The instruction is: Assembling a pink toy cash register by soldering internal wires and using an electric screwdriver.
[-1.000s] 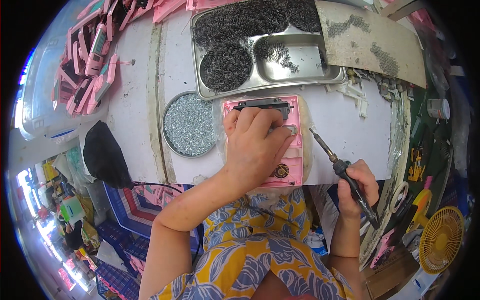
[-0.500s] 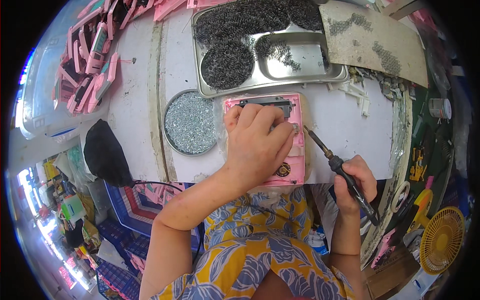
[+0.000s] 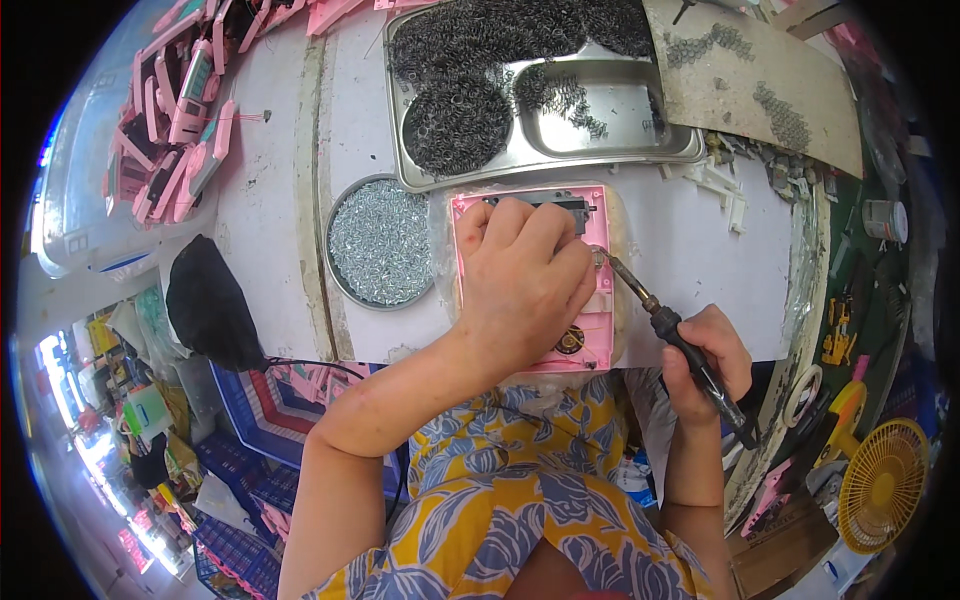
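Note:
A pink plastic housing (image 3: 590,345) lies on a padded, plastic-wrapped rest at the table's near edge. Inside it are a dark grey mechanism (image 3: 575,205) along the far side and a round black part (image 3: 569,340). My left hand (image 3: 525,275) bends over the housing with its fingers closed; whatever they pinch is hidden under the knuckles. In my right hand (image 3: 710,365) is a soldering iron (image 3: 690,345), held by its black handle like a pen. Its tip reaches the housing's right edge, close by my left fingers; whether it touches a part cannot be made out.
A round dish of small silver screws (image 3: 380,245) stands left of the housing. Beyond it, a steel tray (image 3: 580,155) holds many dark springs, with a board (image 3: 760,90) beside it. Pink housings (image 3: 180,130) pile up at far left. A yellow fan (image 3: 880,485) stands at right.
The soldering iron's tip has shifted slightly left and up, over the housing's right edge. My left hand stays over the housing in nearly the same place.

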Action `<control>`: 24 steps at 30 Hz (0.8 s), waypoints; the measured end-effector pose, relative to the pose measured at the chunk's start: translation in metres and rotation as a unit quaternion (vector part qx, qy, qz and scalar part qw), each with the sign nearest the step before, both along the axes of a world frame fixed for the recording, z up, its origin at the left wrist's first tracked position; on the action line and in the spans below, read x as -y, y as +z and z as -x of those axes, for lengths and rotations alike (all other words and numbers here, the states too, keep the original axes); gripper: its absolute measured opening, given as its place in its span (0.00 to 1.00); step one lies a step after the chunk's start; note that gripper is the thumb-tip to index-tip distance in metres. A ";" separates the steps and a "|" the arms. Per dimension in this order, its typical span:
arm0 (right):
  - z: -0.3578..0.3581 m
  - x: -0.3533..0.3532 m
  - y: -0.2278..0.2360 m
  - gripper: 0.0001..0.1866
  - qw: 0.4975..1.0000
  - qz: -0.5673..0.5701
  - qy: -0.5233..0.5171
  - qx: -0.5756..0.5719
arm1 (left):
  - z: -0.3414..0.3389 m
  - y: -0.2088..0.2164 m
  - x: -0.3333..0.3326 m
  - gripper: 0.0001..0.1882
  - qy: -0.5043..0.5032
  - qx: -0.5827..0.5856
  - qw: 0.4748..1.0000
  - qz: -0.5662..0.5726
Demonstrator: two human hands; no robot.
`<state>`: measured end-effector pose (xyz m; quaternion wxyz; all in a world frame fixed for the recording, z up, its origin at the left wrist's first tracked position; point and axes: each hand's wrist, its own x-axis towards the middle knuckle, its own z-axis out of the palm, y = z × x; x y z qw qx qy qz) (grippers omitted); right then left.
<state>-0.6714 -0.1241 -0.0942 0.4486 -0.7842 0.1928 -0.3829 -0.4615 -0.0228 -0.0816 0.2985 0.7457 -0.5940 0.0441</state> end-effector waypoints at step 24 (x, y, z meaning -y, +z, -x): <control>0.007 0.005 0.009 0.15 0.995 0.095 0.003 0.008 | 0.001 -0.003 -0.002 0.06 -0.004 0.019 1.000 -0.006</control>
